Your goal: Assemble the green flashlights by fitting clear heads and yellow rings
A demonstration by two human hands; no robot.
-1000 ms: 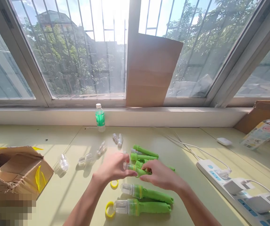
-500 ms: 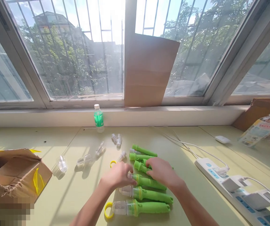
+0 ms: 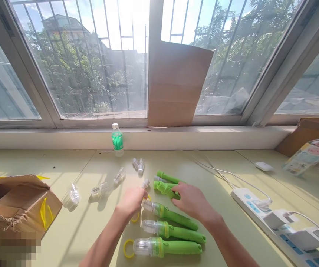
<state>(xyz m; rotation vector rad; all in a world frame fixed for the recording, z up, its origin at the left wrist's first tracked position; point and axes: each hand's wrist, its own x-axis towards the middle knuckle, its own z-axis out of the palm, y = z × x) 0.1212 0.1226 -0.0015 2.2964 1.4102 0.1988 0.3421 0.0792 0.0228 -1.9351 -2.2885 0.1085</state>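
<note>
My right hand point(image 3: 191, 202) is closed round a green threaded handle point(image 3: 165, 190), its threaded end pointing left. My left hand point(image 3: 131, 203) has its fingers pinched together at a yellow ring point(image 3: 148, 198), which is partly hidden by the fingertips. Just beyond these fingers lies a small clear plastic cap point(image 3: 145, 183). Below my hands, three green handles with clear domed caps lie in a row, the nearest one point(image 3: 166, 247) at the bottom. Another green handle point(image 3: 170, 176) rests above my right hand. A second yellow ring point(image 3: 128, 248) lies left of the nearest capped handle.
Several clear caps point(image 3: 99, 189) are scattered to the left. An open cardboard box point(image 3: 23, 211) stands at the left edge. A green-labelled bottle point(image 3: 117, 141) is by the window wall. On the right lies a white power strip point(image 3: 255, 207) with plugs and cables.
My left hand has moved left and up, off the upper capped handle, to the yellow ring. My right hand has shifted slightly, and the handle in it has turned and moved up-left.
</note>
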